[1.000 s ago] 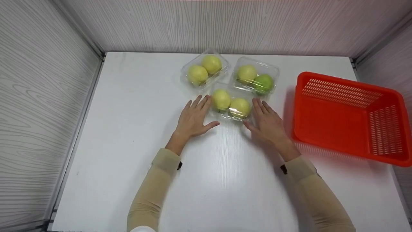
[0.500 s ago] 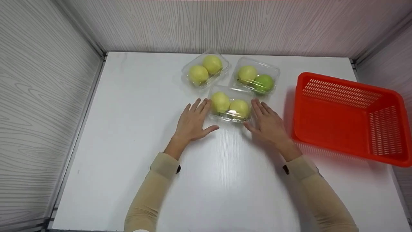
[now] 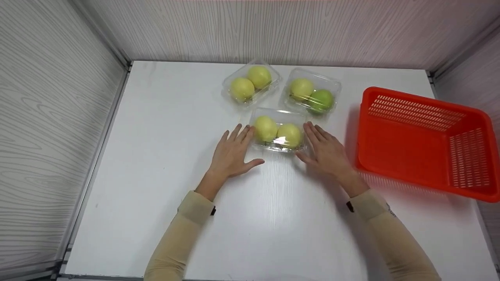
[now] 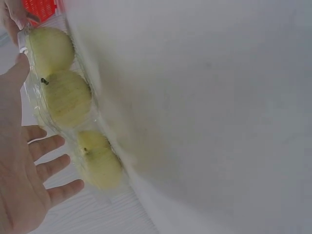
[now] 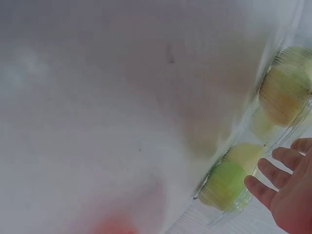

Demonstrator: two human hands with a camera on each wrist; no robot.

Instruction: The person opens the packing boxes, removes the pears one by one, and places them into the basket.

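Observation:
A clear plastic fruit box (image 3: 279,113) with two round yellow-green fruits lies between my hands on the white table. My left hand (image 3: 230,152) has its fingertips right at the box's left side, fingers straight and thumb spread out. At the right side of the box, my right hand (image 3: 323,150) lies with straight fingers, its thumb near the front corner. In the left wrist view, the left hand (image 4: 24,165) shows its open palm beside the box, and a dark stem (image 4: 45,81) stands out on one fruit. The right wrist view shows the right hand's straight fingers (image 5: 273,173) alongside.
Behind stand two more clear boxes: one with two yellow fruits (image 3: 242,89), the other with a yellow and a green fruit (image 3: 321,101). A red plastic basket (image 3: 402,144) stands at the right. Grey wood-grain panels (image 3: 250,31) enclose the table's back and sides.
The front box has slid towards me and slightly left, turning straighter and parting from the two rear boxes. Both hands have drawn back along with it.

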